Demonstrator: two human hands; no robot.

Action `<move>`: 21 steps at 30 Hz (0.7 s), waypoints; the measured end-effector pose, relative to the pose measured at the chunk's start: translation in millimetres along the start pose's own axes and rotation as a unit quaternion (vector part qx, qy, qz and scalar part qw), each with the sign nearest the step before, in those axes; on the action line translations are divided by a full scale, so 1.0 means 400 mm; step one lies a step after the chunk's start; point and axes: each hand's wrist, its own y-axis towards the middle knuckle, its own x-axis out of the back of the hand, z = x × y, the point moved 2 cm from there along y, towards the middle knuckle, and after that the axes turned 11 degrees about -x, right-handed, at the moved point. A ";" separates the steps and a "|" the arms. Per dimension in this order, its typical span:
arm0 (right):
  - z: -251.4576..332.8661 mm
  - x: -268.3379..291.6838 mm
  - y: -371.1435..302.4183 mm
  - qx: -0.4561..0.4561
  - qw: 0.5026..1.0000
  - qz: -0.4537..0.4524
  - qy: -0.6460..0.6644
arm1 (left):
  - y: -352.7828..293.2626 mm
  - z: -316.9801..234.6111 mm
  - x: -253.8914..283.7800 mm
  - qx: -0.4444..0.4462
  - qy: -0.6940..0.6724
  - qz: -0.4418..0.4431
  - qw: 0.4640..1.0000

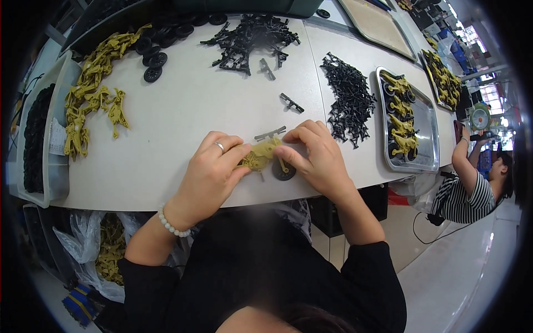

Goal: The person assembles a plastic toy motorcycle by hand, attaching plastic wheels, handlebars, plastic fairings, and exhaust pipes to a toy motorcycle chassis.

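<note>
Between my two hands, just above the near edge of the white table, is a yellow plastic toy motorcycle body (259, 157). My left hand (214, 166) closes its fingertips on the rear end. At the front end my right hand (312, 157) pinches the body with thumb and fingers. A black wheel (284, 171) sits at the front fork, under my right thumb. Right behind the body lies a small black handlebar-like part (270, 133), partly hidden by my right fingers. Another such black part (291, 103) rests farther back.
Yellow bodies (105, 61) and black wheels (154, 74) lie at the far left, beside a white bin (58, 183). Heaps of small black parts (252, 41) (348, 94) spread across the back and right. A metal tray (426, 130) holds several assembled motorcycles. A person in stripes (472, 194) works at right.
</note>
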 end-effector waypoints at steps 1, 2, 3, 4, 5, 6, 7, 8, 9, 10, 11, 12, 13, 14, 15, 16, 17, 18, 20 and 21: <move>0.005 -0.008 0.000 0.021 1.000 0.000 0.011 | -0.005 -0.003 -0.005 -0.001 0.001 -0.001 1.000; 0.010 -0.013 -0.001 0.040 0.999 -0.001 0.021 | -0.008 -0.006 -0.010 -0.008 0.015 -0.023 1.000; 0.016 -0.016 -0.005 0.040 0.999 -0.003 0.020 | -0.011 -0.010 -0.011 -0.013 0.028 -0.046 0.998; 0.017 -0.022 -0.010 -0.030 0.990 0.038 0.130 | -0.013 -0.013 -0.012 -0.015 0.028 -0.046 0.998; 0.016 -0.026 -0.018 -0.099 0.963 0.079 0.238 | -0.016 -0.019 -0.009 -0.028 0.039 -0.060 0.997; 0.018 -0.024 -0.025 -0.098 0.963 0.078 0.238 | -0.019 -0.025 -0.007 -0.041 0.051 -0.073 0.995; 0.020 -0.024 -0.033 -0.119 0.936 0.101 0.315 | -0.021 -0.032 -0.003 -0.042 0.051 -0.074 0.995; 0.020 -0.025 -0.038 -0.139 0.901 0.123 0.391 | -0.023 -0.036 0.003 -0.010 0.016 -0.069 0.997; 0.017 -0.025 -0.039 -0.139 0.902 0.123 0.391 | -0.025 -0.037 0.005 0.022 -0.020 -0.064 0.998; 0.014 -0.022 -0.040 -0.088 0.915 0.106 0.380 | -0.024 -0.040 0.002 0.021 -0.020 -0.065 0.997; 0.014 -0.019 -0.040 -0.037 0.925 0.089 0.367 | -0.024 -0.036 -0.003 0.093 -0.143 -0.124 0.977; 0.014 -0.020 -0.043 -0.036 0.926 0.089 0.366 | -0.027 -0.030 -0.008 0.163 -0.263 -0.181 0.934; 0.016 -0.019 -0.047 -0.026 0.919 0.071 0.387 | -0.029 -0.025 -0.007 0.161 -0.263 -0.182 0.934; 0.016 -0.016 -0.048 -0.016 0.912 0.053 0.406 | -0.033 -0.015 -0.009 0.179 -0.309 -0.154 0.921; 0.016 -0.013 -0.048 -0.016 0.913 0.052 0.405 | -0.036 -0.009 -0.013 0.196 -0.355 -0.126 0.905; 0.016 -0.011 -0.047 -0.017 0.909 0.069 0.411 | -0.038 -0.007 -0.019 0.195 -0.355 -0.127 0.905; 0.016 -0.010 -0.046 -0.020 0.905 0.085 0.417 | -0.040 -0.008 -0.020 0.140 -0.300 -0.145 0.932; 0.021 -0.003 -0.043 -0.019 0.905 0.084 0.416 | -0.040 -0.012 -0.019 0.084 -0.243 -0.162 0.953; 0.039 0.014 -0.041 0.042 0.931 0.107 0.347 | -0.028 -0.026 -0.007 0.052 -0.217 -0.166 0.960; 0.037 0.017 -0.043 0.041 0.931 0.105 0.346 | -0.023 -0.033 -0.002 0.020 -0.191 -0.171 0.966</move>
